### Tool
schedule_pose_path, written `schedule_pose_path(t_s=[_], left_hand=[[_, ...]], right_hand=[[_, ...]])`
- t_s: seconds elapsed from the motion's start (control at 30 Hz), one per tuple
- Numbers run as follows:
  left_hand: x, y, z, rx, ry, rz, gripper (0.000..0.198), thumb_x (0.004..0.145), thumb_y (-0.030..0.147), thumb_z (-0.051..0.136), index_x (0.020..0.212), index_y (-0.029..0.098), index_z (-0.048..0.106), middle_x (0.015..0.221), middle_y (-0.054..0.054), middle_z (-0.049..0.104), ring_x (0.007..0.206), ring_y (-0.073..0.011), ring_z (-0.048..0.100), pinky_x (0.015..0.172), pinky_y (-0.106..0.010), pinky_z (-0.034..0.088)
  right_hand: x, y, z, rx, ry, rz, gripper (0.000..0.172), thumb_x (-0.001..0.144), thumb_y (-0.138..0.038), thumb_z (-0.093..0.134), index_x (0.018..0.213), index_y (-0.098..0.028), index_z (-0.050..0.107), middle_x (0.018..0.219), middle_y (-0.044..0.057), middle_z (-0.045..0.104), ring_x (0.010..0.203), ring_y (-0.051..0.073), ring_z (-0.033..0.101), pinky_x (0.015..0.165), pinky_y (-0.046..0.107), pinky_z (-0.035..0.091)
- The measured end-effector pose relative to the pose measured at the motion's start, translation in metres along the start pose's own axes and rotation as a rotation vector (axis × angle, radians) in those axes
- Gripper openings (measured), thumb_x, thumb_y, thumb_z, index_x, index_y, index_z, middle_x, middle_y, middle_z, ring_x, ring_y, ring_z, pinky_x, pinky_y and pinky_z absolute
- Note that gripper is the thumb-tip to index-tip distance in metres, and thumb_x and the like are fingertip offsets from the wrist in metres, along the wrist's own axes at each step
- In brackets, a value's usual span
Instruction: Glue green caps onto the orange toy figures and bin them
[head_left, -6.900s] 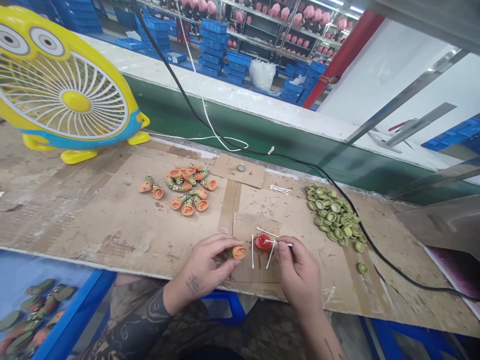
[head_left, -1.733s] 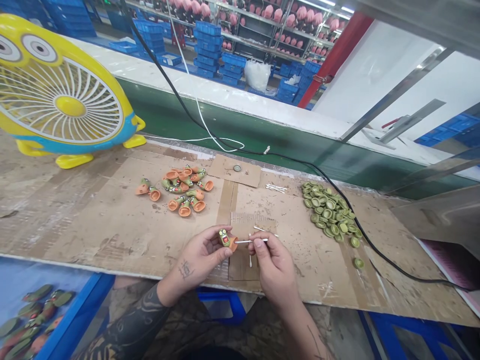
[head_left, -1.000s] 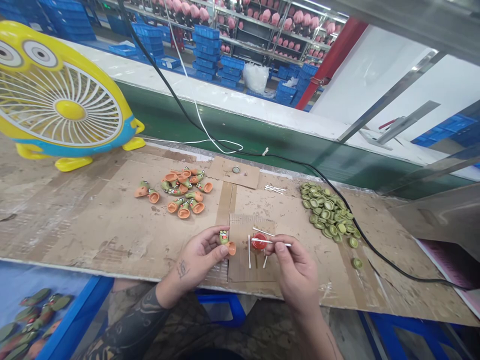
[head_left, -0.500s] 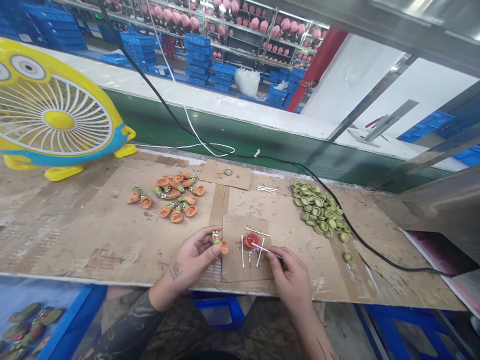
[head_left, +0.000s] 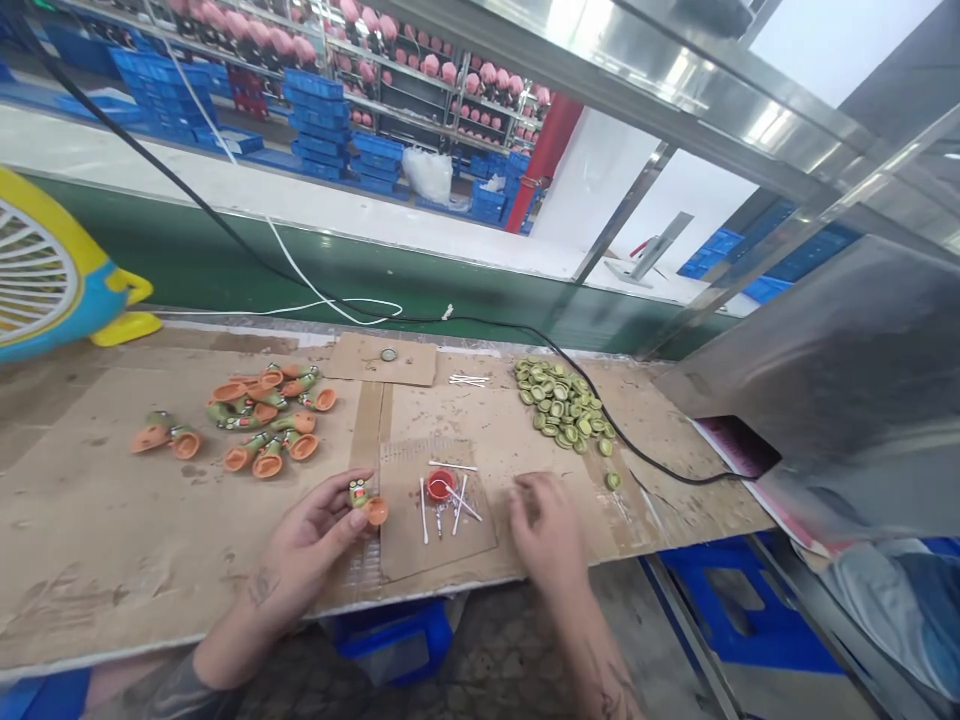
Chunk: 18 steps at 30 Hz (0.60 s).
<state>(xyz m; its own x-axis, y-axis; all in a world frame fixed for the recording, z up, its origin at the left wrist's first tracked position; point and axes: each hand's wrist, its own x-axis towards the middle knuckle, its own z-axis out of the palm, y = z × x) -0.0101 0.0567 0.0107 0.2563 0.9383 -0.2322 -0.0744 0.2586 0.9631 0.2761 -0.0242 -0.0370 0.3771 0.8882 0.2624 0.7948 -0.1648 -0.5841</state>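
The left hand [head_left: 307,545] grips a small toy figure [head_left: 364,498] between thumb and fingertips, just above the near edge of the table [head_left: 90,560]. The figure's green painted body sits in the pinch and its orange flared end points right, towards the red cap [head_left: 440,486]. That leaves the open end free and probably easy to reach. The red cap sits on a small cardboard square [head_left: 442,545], which likely serves to catch drips. Several cotton swabs [head_left: 459,500] lie loose against and beside the cap, close to both hands.

The right hand [head_left: 544,525] hovers just right of the square. It is blurred, with loosely bent fingers, and nothing shows in it.

A cluster of similar orange-and-green figures [head_left: 262,415] lies to the left and a heap of green caps [head_left: 562,405] to the right, well apart, which seems meant to keep the two kinds unmixed. One stray green cap [head_left: 613,481] lies near a black cable [head_left: 675,478].
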Motion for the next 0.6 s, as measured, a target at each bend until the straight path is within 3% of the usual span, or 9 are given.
schedule_pose_path(t_s=[0.13,0.27,0.33,0.43,0.6], left_hand=[[-0.003,0.004,0.006,-0.018,0.048,-0.003,0.060,0.073,0.049,0.088,0.121,0.018,0.069,0.087,-0.004,0.072,0.073,-0.0156,0.064,0.068,-0.024,0.055],[-0.003,0.005,0.008,0.004,0.057,-0.012,0.059,0.073,0.049,0.088,0.120,0.019,0.070,0.082,-0.003,0.071,0.070,-0.0162,0.064,0.067,-0.025,0.055],[-0.002,0.005,0.008,0.006,0.058,-0.008,0.058,0.073,0.049,0.088,0.119,0.019,0.070,0.082,-0.003,0.071,0.070,-0.0162,0.064,0.067,-0.025,0.055],[-0.002,0.005,0.008,0.010,0.059,0.000,0.058,0.073,0.048,0.088,0.118,0.018,0.070,0.081,-0.003,0.071,0.071,-0.0173,0.065,0.067,-0.026,0.056],[-0.001,0.003,0.004,0.006,0.045,-0.013,0.057,0.075,0.046,0.088,0.121,0.018,0.069,0.084,-0.003,0.071,0.073,-0.0165,0.065,0.068,-0.025,0.057]], right_hand=[[0.021,0.074,-0.041,-0.195,0.151,0.279,0.048,0.097,-0.040,0.044,0.124,-0.008,0.068,0.119,0.028,0.059,0.118,0.041,0.055,0.102,0.058,0.038],[0.028,0.116,-0.060,-0.208,0.108,0.351,0.040,0.090,-0.035,0.052,0.115,-0.011,0.074,0.108,0.024,0.064,0.109,0.039,0.061,0.099,0.056,0.042],[0.024,0.113,-0.056,-0.139,0.042,0.316,0.036,0.088,-0.037,0.056,0.111,-0.014,0.074,0.106,0.020,0.068,0.097,0.034,0.065,0.091,0.050,0.049],[0.012,0.088,-0.039,0.009,-0.058,0.238,0.039,0.091,-0.045,0.057,0.115,-0.017,0.070,0.101,0.012,0.073,0.085,0.026,0.069,0.079,0.041,0.056],[0.000,0.051,-0.020,0.123,-0.133,0.125,0.032,0.090,-0.043,0.063,0.112,-0.021,0.071,0.114,0.011,0.073,0.107,0.028,0.067,0.096,0.044,0.053]])
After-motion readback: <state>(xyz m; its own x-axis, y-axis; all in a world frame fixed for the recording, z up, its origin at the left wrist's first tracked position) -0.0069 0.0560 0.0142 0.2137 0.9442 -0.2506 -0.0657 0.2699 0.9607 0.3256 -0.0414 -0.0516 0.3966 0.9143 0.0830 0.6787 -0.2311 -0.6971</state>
